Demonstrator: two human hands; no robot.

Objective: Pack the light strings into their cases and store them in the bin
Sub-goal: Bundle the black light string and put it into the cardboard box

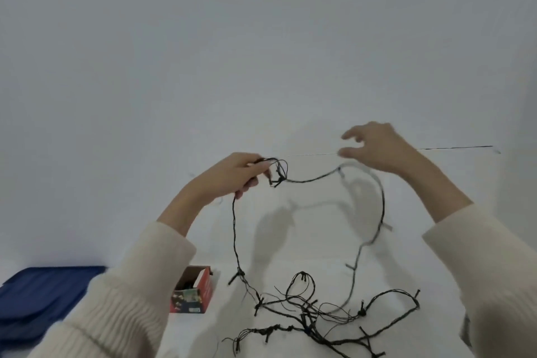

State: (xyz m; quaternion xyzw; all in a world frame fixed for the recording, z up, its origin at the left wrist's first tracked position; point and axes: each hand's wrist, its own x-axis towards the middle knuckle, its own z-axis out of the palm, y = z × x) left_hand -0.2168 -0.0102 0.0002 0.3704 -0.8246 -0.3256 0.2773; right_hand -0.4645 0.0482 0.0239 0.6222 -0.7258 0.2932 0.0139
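Winding in hand, by the look of it. Pinches a small wound coil of the dark light string (277,171) in the left grip (232,176), fingers curled round it, raised well above the white counter (436,285), likely so the slack hangs free instead of dragging. Holds the right grip (377,148) up at like height, fingers spread and loose, closed on nothing plainly. Blurred there, with a strand arcing just under the fingertips; touching or not, cannot tell. Probably poised to catch that strand for the next turn round the coil.

Leaves the coil in two lines: one straight down from the left grip, one arching under the right and down. Both end in a loose tangle on the near counter, most of the length not yet wound.

Just left of the tangle, a red case (193,291), open, with something already inside. Further left, a dark blue bin (43,299), well apart from the string.

Open room between the raised grips and above the tangle. Snag risk judged greatest in the crossed loops below and at the case's open flap, near the left-hand strand.
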